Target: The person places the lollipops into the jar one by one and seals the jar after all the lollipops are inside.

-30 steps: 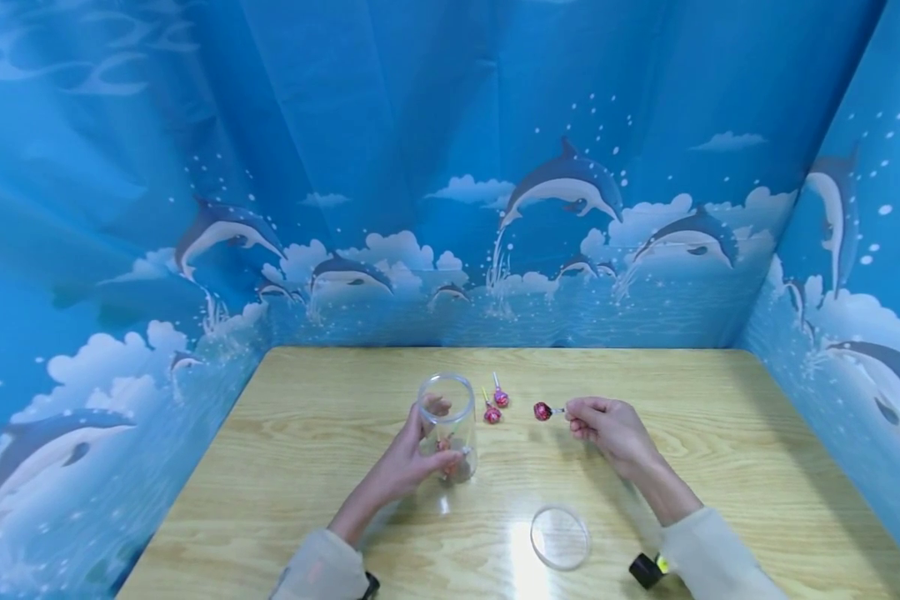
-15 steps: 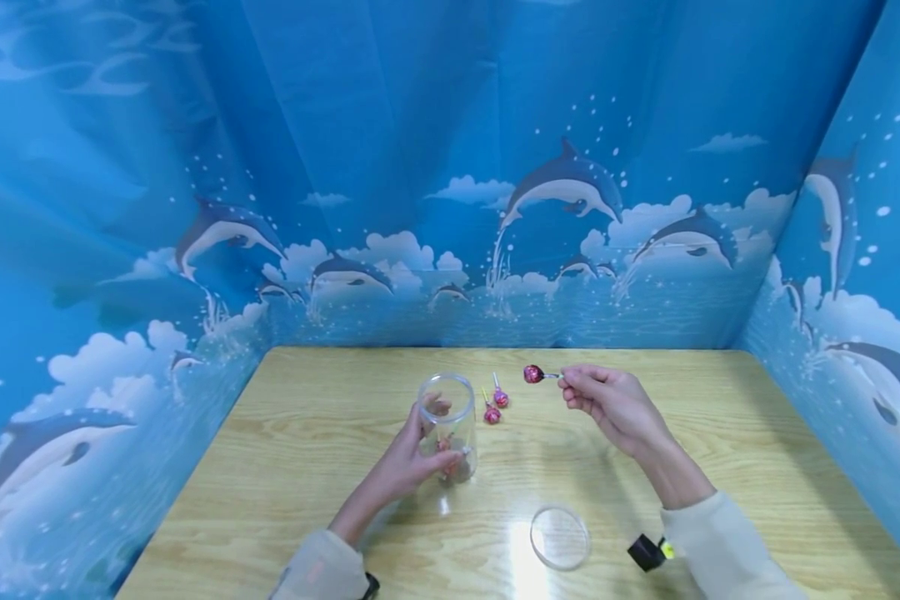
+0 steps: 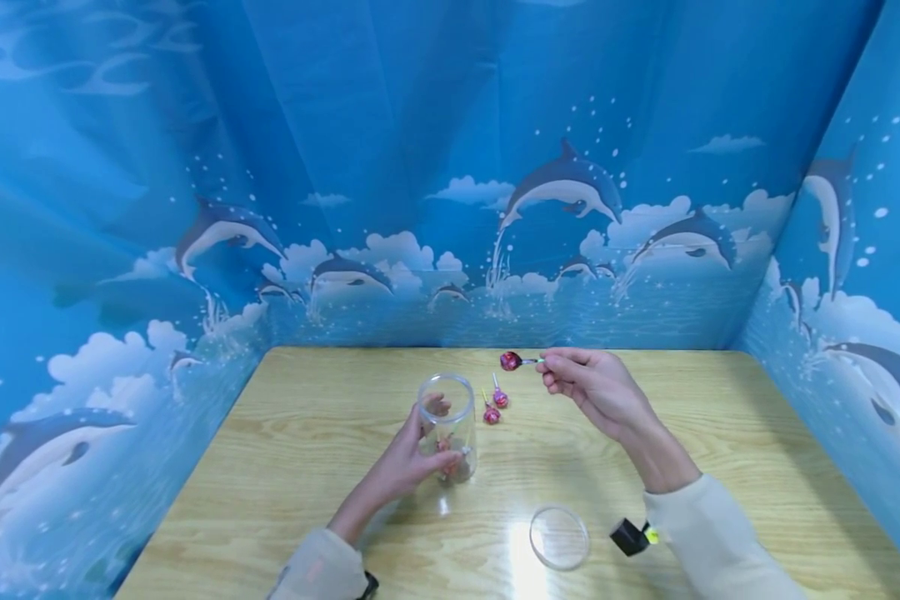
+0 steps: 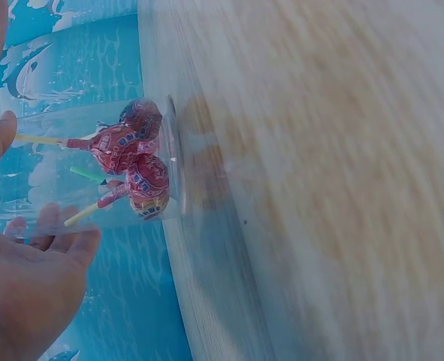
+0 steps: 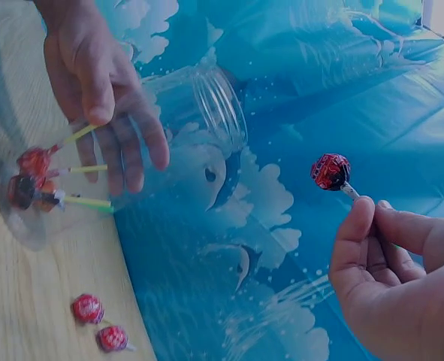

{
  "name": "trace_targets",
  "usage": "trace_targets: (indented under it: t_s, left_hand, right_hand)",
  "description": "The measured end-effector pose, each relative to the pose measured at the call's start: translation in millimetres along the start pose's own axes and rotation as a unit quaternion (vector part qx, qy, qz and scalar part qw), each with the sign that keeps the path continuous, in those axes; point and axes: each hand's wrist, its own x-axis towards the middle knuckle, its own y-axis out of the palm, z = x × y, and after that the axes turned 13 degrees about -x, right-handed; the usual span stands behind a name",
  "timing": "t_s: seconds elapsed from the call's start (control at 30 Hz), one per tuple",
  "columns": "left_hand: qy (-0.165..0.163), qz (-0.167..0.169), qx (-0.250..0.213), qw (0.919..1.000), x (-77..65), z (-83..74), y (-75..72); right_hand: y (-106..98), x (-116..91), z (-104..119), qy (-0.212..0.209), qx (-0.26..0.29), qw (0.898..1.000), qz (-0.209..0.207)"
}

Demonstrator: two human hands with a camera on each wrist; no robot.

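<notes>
Head view: the left sleeve (image 3: pixel 322 567) and right sleeve (image 3: pixel 712 533) are cut off by the bottom edge, at 7 and 4 o'clock; the near edge of the table (image 3: pixel 232 517) is lost at 6. Inside the jar (image 3: pixel 461 425), the lollipops (image 4: pixel 115 150) are partly covered by the left hand (image 3: pixel 412 454); heads overlapped, count uncertain. The stick end of the held lollipop (image 3: pixel 510 361) is hidden by the right hand (image 3: pixel 592 392); wrapper print too small to be read. Left wrist view: left hand cut off at 8, table blurred at 3. Right wrist view: right hand cut off at 4.
</notes>
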Motion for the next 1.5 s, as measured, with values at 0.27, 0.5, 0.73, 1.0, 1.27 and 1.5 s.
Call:
trace_targets:
  t_s: [0.27,0.5,0.73,1.0,1.27,1.5]
  left_hand:
    - [-0.006,-0.002,-0.001,1.0,-0.4,-0.4,-0.1]
    - [-0.004,-0.006,0.0,1.0,0.5,0.9,0.2]
    - [-0.004,-0.01,-0.006,0.9999,-0.7,1.0,0.7]
    - [-0.004,-0.006,-0.007,1.0,0.4,0.8,0.8]
    - [-0.01,0.001,-0.01,0.9999,-0.7,0.3,-0.1]
    - [-0.022,0.002,0.004,0.9998,-1.0,-0.9,-1.1]
  right_hand:
    - [19,8,4,-0.009,-0.019,1.0,0.015]
    - [38,18,4,-0.007,-0.041,0.999,0.034]
    - [53,26,2,-0.01,-0.053,0.997,0.053]
    - [63,29,-1,-0.01,-0.051,0.996,0.066]
    - [69,32,-1,-0.026,-0.125,0.99,0.06]
    - [77,32,0,-0.078,-0.275,0.958,0.041]
